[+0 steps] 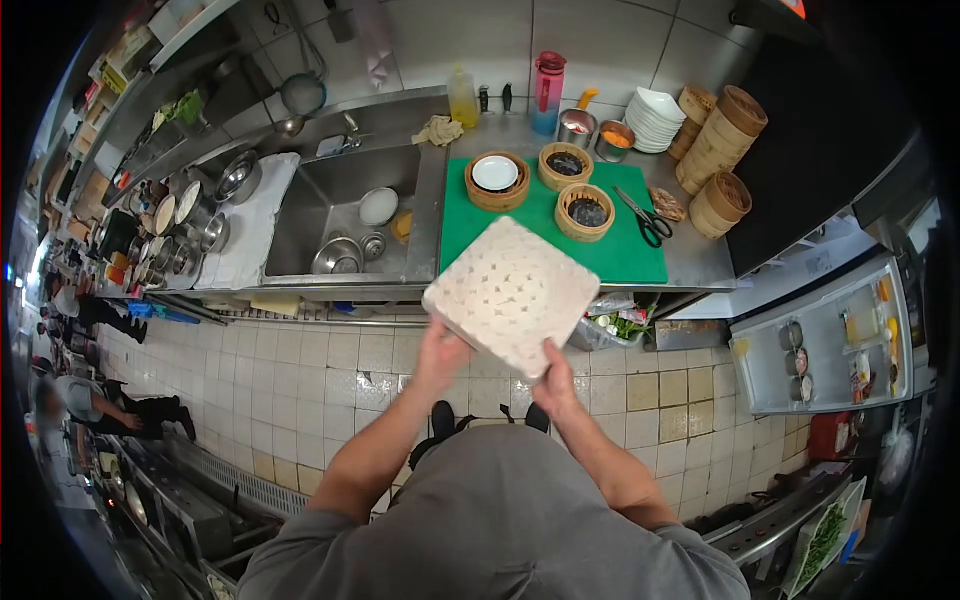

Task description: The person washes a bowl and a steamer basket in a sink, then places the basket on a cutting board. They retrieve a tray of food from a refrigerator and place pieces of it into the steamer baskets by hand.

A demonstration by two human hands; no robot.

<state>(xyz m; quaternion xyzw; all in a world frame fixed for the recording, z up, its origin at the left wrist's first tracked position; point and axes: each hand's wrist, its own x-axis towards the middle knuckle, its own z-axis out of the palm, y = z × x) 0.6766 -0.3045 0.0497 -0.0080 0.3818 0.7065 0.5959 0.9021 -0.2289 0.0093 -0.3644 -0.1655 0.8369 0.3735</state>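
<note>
A pale square tray-like slab [513, 296] with rows of small dark marks is held out over the counter's front edge, tilted corner-on. My left hand [440, 356] grips its lower left side. At its bottom corner my right hand [556, 377] is closed on it, thumb on top. Beyond it lies a green cutting mat [630, 243]. On the mat stand a bamboo steamer with a white dish [495, 173] and two small steamers [585, 213] with dark contents. Black scissors [648, 218] lie at the mat's right side.
A steel sink [290, 232] with bowls is left of the mat. Stacked steamers [720, 140], white bowls [655, 118] and a bottle [548, 92] stand behind. An open fridge drawer [820, 335] juts out at right. People [118, 405] are at far left.
</note>
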